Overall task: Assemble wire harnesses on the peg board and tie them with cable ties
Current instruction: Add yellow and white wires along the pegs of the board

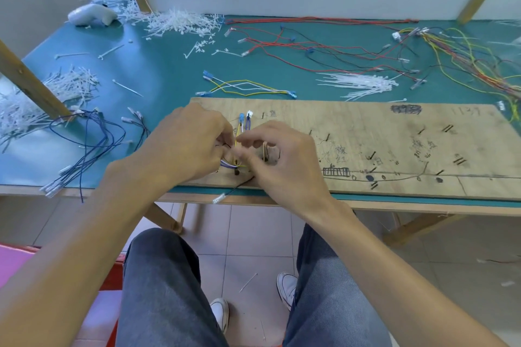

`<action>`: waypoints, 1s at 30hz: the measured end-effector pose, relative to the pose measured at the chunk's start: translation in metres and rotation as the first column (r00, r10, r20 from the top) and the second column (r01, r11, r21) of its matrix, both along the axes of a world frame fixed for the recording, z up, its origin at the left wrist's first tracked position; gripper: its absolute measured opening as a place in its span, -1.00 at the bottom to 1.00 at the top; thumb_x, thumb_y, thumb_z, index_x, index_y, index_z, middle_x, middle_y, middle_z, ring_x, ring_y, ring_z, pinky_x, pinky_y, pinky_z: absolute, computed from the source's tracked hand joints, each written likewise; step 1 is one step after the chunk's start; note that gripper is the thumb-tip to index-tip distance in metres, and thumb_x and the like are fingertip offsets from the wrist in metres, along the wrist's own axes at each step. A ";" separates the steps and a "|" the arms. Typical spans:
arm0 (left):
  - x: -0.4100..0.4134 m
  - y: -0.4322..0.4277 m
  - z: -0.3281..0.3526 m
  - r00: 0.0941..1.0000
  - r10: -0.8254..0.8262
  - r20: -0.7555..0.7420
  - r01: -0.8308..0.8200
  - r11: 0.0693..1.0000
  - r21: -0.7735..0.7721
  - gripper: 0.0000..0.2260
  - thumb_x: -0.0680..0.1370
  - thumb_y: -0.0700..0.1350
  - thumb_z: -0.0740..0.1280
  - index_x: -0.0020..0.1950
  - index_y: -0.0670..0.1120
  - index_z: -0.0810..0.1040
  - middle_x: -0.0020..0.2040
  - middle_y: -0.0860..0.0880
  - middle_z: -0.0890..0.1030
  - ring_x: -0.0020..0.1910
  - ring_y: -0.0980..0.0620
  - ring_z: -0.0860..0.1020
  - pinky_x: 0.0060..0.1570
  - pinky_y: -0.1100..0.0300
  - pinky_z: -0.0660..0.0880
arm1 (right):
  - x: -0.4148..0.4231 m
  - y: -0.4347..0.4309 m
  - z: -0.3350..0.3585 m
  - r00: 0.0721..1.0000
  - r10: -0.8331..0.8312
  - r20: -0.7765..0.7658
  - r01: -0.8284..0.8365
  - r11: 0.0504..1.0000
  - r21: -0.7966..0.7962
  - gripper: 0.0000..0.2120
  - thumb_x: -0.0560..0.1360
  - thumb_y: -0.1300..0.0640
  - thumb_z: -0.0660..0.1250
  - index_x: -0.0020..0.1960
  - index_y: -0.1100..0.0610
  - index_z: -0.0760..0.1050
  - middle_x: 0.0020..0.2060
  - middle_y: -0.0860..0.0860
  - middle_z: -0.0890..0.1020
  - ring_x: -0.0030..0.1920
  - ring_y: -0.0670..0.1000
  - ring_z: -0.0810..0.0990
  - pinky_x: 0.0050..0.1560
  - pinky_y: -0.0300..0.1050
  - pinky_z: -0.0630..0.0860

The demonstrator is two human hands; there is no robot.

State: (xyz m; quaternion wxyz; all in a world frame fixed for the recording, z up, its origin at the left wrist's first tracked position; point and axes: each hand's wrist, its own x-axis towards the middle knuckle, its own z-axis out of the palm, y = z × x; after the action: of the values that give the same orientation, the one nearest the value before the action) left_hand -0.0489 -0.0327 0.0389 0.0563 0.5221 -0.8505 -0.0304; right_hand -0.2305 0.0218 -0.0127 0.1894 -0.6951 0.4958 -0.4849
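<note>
We see the small wire bundle (239, 144) running lengthwise away from us between both hands, left hand (191, 144) and right hand (282, 158) equally near, fingers pinching it at the peg board (394, 149) edge.

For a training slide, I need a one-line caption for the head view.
Both hands, left hand and right hand, work a small wire bundle on the wooden peg board.

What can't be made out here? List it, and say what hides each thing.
- Head view: the small wire bundle at the pinch is covered by the left hand and right hand.
- A cable tie there: motion blur, cannot tell.
- Peg board handwriting: too small.
- Board's right end: cut off by the frame edge.
</note>
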 end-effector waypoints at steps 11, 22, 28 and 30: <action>-0.002 -0.010 0.005 1.000 -0.030 -0.002 0.030 0.998 0.047 -0.82 0.42 -0.12 0.50 -0.13 0.19 0.74 -0.21 0.25 0.71 -0.07 0.05 0.65 -0.13 0.17 0.48 | -0.048 -0.016 0.027 0.940 0.112 -0.323 0.001 0.944 0.330 -0.75 0.41 0.00 0.64 0.06 -0.02 0.75 -0.08 -0.15 0.72 -0.06 -0.16 0.61 -0.01 -0.49 0.40; -0.006 -0.006 0.009 1.000 -0.004 0.014 0.003 0.999 0.037 -0.77 0.40 -0.15 0.46 -0.26 0.23 0.65 -0.21 0.22 0.70 -0.06 0.00 0.67 -0.03 0.03 0.62 | -0.039 -0.012 0.020 0.928 0.058 -0.368 0.054 0.956 0.288 -0.80 0.41 0.00 0.65 0.01 -0.04 0.77 -0.10 -0.16 0.74 -0.01 -0.15 0.65 0.02 -0.16 0.55; -0.004 -0.010 0.005 0.999 0.029 0.036 -0.029 1.000 0.008 -0.81 0.41 -0.11 0.52 -0.22 0.23 0.68 -0.25 0.30 0.65 -0.06 0.04 0.64 -0.11 0.15 0.53 | -0.065 -0.042 0.034 0.991 0.052 -0.127 -0.015 0.962 0.273 -0.83 0.51 -0.13 0.53 -0.11 -0.05 0.76 -0.22 -0.21 0.75 -0.15 -0.24 0.68 -0.18 -0.43 0.45; -0.004 -0.009 0.004 0.998 0.042 0.035 -0.042 0.999 -0.003 -0.84 0.40 -0.05 0.56 -0.17 0.23 0.72 -0.27 0.31 0.63 -0.09 0.07 0.63 -0.17 0.18 0.45 | -0.076 -0.060 0.033 1.000 0.000 0.030 -0.011 0.932 0.363 -0.79 0.56 -0.09 0.49 -0.14 0.02 0.74 -0.22 -0.12 0.76 -0.18 -0.13 0.71 -0.20 -0.35 0.48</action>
State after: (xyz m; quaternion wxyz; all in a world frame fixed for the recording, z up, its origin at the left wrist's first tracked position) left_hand -0.0531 -0.0421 0.0428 0.0423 0.5404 -0.8401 -0.0192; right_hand -0.3068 -0.0386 0.0208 0.3232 -0.6423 0.5721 -0.3945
